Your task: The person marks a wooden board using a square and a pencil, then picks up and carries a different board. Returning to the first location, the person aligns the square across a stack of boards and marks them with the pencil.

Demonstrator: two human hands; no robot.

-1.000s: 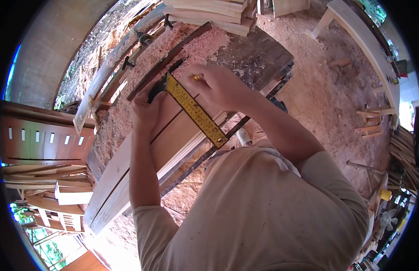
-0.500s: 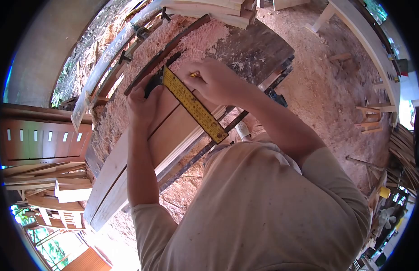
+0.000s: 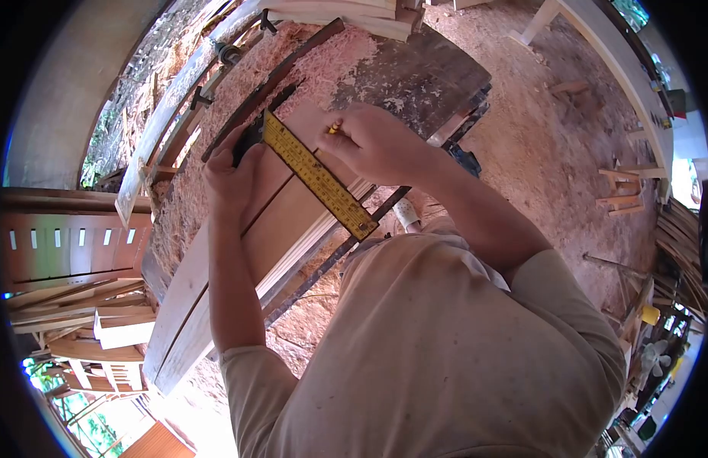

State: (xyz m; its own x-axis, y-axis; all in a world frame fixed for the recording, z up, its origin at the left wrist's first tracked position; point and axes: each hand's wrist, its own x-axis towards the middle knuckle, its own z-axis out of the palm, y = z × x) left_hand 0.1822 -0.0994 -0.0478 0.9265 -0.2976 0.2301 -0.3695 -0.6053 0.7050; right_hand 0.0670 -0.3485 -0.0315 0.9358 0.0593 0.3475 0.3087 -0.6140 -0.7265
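Workbench (image 3: 415, 72): under my try square (image 3: 319, 174).
Left hand (image 3: 233, 174): clamped on its stock (image 3: 251, 137).
Right hand (image 3: 377, 143): closed around pencil (image 3: 335, 127), beside it.

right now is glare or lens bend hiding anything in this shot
Head view: fisheye bend curves the bench and blacks out the corners; glare whitens the ground at lower left; the ruler shows its markings, too small to read; the right hand hides most of the yellow thing in its grip.
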